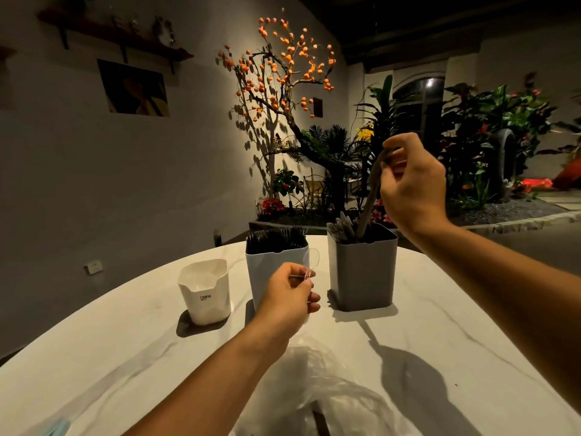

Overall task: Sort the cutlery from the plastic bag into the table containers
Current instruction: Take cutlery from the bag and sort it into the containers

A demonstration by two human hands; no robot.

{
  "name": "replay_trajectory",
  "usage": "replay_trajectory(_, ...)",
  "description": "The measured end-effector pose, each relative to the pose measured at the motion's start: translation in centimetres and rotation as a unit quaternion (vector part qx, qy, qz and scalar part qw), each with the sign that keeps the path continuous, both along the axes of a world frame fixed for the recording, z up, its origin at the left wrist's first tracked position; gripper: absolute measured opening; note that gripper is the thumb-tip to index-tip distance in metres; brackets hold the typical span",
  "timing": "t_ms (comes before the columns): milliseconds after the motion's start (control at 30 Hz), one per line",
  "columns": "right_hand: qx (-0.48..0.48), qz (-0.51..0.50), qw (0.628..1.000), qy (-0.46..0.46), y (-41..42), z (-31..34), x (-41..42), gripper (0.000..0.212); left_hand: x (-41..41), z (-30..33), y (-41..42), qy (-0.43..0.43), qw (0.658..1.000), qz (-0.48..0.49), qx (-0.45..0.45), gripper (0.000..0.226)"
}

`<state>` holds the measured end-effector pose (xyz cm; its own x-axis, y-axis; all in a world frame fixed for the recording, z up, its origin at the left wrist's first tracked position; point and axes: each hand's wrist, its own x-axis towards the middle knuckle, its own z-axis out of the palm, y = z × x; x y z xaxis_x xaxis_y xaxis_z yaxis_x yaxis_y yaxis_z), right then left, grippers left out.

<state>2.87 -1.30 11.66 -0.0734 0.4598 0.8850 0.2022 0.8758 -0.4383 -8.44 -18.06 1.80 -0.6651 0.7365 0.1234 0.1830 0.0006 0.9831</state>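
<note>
My right hand [412, 187] pinches the top of a dark utensil [371, 196] whose lower end dips into the grey container [363, 272], which holds several dark pieces. My left hand [289, 297] holds a clear plastic spoon [309, 262] in front of the light blue container [261, 272], which is packed with black cutlery. A white container [206, 294] stands to the left; I see nothing sticking out of it. The clear plastic bag [333, 394] lies crumpled near the table's front edge, with a dark piece inside.
All three containers stand on a round white marble table [440, 325]. A bluish object [59, 427] lies at the front left edge. Beyond the table are a wall, an orange-fruited tree and garden plants.
</note>
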Motion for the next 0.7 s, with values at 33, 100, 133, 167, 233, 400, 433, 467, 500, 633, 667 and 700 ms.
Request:
replay_trajectory(33,0.000,-0.002,1.000,-0.014,0.5,-0.4,-0.5,0.034,-0.3,-0.1,0.1,-0.004,1.000,0.003,0.005,0.016)
replay_trajectory(100,0.000,-0.010,0.999,-0.040,1.4,-1.5,-1.4,0.036,-0.7,-0.3,0.3,-0.006,1.000,0.008,0.012,0.015)
replay_trajectory(133,-0.003,-0.014,0.998,-0.061,1.7,-2.2,-1.8,0.035,-1.1,-0.5,0.4,-0.007,1.000,0.011,0.013,0.014)
replay_trajectory(167,-0.013,-0.019,0.995,-0.098,2.1,-3.0,-2.1,0.035,-1.2,-0.6,0.3,-0.009,1.000,0.011,0.014,0.015)
replay_trajectory(233,-0.068,-0.037,0.963,-0.258,2.4,-4.5,-2.6,0.033,-1.7,-0.9,0.2,-0.015,1.000,0.016,0.014,0.017)
replay_trajectory(400,0.023,-0.140,0.896,-0.422,0.4,-5.6,-3.4,0.039,-2.4,-1.1,-0.5,-0.024,0.999,0.022,0.024,0.015)
replay_trajectory(433,0.028,-0.088,0.919,-0.383,-0.6,-5.2,-3.8,0.035,-2.6,-1.0,-0.7,-0.029,0.999,0.022,0.031,0.016)
replay_trajectory(467,-0.003,0.006,0.936,-0.353,-1.9,-4.7,-4.4,0.030,-2.7,-0.9,-1.0,-0.034,0.998,0.023,0.038,0.016)
replay_trajectory(500,-0.060,0.112,0.932,-0.340,-3.1,-4.3,-4.9,0.026,-2.8,-0.9,-1.2,-0.038,0.998,0.025,0.042,0.016)
replay_trajectory(633,-0.151,0.276,0.884,-0.346,-6.9,-4.0,-7.2,0.016,-3.4,-0.5,-2.3,-0.039,0.997,0.052,0.041,0.018)
replay_trajectory(667,-0.154,0.279,0.889,-0.329,-7.4,-4.1,-7.7,0.015,-3.7,-0.3,-2.7,-0.040,0.997,0.054,0.046,0.018)
replay_trajectory(700,-0.153,0.278,0.895,-0.313,-7.9,-4.2,-8.2,0.015,-4.0,-0.2,-3.1,-0.038,0.996,0.058,0.048,0.017)
